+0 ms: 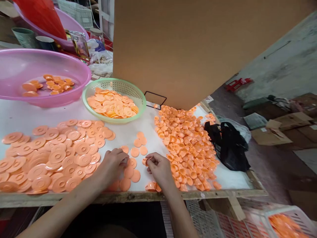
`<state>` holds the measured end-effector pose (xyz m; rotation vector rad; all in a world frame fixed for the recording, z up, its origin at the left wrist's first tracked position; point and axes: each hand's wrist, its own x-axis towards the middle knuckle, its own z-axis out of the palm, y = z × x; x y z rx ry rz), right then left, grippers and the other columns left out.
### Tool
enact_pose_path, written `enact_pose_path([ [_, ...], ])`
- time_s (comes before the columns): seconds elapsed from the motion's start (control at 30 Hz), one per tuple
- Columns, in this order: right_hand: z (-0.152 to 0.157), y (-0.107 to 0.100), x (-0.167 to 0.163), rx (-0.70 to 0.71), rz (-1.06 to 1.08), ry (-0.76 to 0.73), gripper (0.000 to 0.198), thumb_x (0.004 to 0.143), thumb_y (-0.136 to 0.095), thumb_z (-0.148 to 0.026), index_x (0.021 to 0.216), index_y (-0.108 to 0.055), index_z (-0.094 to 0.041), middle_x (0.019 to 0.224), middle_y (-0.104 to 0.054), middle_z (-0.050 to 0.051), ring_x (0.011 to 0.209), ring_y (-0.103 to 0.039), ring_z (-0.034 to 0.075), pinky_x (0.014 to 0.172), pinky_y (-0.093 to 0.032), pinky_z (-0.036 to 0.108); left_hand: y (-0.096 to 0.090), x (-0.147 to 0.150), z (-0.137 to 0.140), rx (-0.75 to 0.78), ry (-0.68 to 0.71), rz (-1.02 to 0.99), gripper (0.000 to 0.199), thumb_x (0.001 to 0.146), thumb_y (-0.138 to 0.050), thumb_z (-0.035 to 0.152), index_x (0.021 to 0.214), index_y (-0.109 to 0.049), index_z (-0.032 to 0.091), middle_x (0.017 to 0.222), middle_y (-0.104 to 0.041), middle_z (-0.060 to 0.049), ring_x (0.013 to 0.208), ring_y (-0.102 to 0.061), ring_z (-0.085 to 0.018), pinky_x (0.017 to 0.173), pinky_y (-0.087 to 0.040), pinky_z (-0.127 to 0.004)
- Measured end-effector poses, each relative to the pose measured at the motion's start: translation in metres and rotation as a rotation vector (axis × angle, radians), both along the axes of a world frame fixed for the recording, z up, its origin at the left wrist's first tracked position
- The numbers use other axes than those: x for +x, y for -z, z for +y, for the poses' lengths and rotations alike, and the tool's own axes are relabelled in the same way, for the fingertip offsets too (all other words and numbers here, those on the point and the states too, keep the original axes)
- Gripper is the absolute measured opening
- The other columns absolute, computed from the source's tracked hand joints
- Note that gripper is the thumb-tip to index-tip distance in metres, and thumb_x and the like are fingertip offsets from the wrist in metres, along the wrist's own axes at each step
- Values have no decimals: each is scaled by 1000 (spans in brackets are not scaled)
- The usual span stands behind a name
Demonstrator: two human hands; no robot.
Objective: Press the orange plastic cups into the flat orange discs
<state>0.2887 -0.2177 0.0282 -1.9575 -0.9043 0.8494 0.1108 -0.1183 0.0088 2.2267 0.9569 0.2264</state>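
Note:
My right hand pinches a small orange plastic cup between thumb and fingers, just above the white tabletop. My left hand is curled with its fingers together at the left edge of a group of flat orange discs; what it holds, if anything, is hidden. Between and beyond my hands lie several more small discs. To the left spreads a broad layer of orange plastic saucers with raised rings. On the right is a large heap of small orange cups, and a few cups lie by the front edge.
A green basket of orange discs and a pink basin with orange pieces stand at the back left. A tall cardboard sheet rises behind the heap. A black bag lies at the right table edge, with cartons on the floor beyond.

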Motion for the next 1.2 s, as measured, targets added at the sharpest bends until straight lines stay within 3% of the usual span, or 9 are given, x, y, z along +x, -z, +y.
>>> enact_pose_path([
  [0.1, 9, 4, -12, -34, 66, -28, 3, 69, -56, -22, 68, -59, -21, 48, -54, -6, 41, -50, 11, 44, -38, 22, 1, -6, 1, -33, 3, 7, 21, 74, -64, 11, 88, -71, 25, 98, -64, -1, 94, -57, -19, 78, -34, -33],
  [0.27, 22, 14, -22, -52, -19, -102, 6, 67, -56, -19, 61, -58, -20, 51, -55, -5, 48, -50, 11, 48, -36, 21, -6, -7, 0, 4, 51, 69, 32, 67, -72, 19, 98, -70, 30, 100, -62, -2, 97, -55, -23, 78, -32, -35],
  [0.4, 25, 18, -23, -18, -68, -100, 6, 68, -56, -19, 62, -59, -20, 54, -56, -4, 52, -51, 12, 51, -38, 22, -7, -4, 1, 7, 47, 41, 19, 78, -62, 17, 92, -71, 27, 94, -62, -3, 96, -56, -21, 77, -31, -34],
  [0.5, 26, 19, -22, -12, -59, -84, 7, 70, -56, -22, 63, -59, -20, 53, -55, -4, 51, -52, 12, 51, -39, 22, -2, 0, 0, 47, 8, 20, 24, 85, -50, 13, 82, -71, 25, 87, -63, -3, 91, -56, -19, 75, -30, -33],
  [0.67, 31, 17, -26, -28, -93, -90, 9, 69, -56, -20, 60, -55, -20, 50, -53, -5, 48, -51, 12, 51, -38, 22, 3, 6, -2, 113, -46, 18, 24, 86, -51, 16, 72, -70, 21, 77, -65, -3, 82, -56, -19, 71, -30, -33],
  [0.73, 33, 16, -28, -34, -112, -108, 10, 68, -55, -19, 58, -54, -20, 49, -52, -5, 47, -50, 12, 50, -37, 22, 3, 6, 1, 55, -59, -9, 23, 83, -53, 15, 70, -70, 20, 75, -66, -3, 82, -57, -19, 73, -32, -33],
  [0.9, 35, 12, -26, -52, -152, -180, 10, 69, -53, -19, 59, -52, -20, 49, -51, -5, 48, -49, 12, 49, -34, 22, -8, 9, 13, -363, -175, -194, 26, 74, -59, 21, 98, -71, 21, 75, -69, 0, 70, -60, -15, 66, -41, -26],
  [1.07, 36, 8, -26, -58, -216, -209, 12, 68, -51, -17, 57, -48, -21, 49, -48, -5, 48, -47, 11, 49, -32, 22, -8, 24, 15, -314, -226, -122, 9, 68, -57, 19, 63, -64, 18, 61, -63, 1, 61, -55, -13, 56, -35, -23],
  [1.2, 35, 10, -30, -33, -260, -216, 11, 70, -48, -16, 60, -49, -21, 54, -54, -3, 53, -52, 13, 51, -36, 22, 5, 21, 11, -350, -192, -177, 17, 74, -54, 24, 58, -56, 17, 58, -60, 2, 58, -51, -12, 54, -33, -22],
])
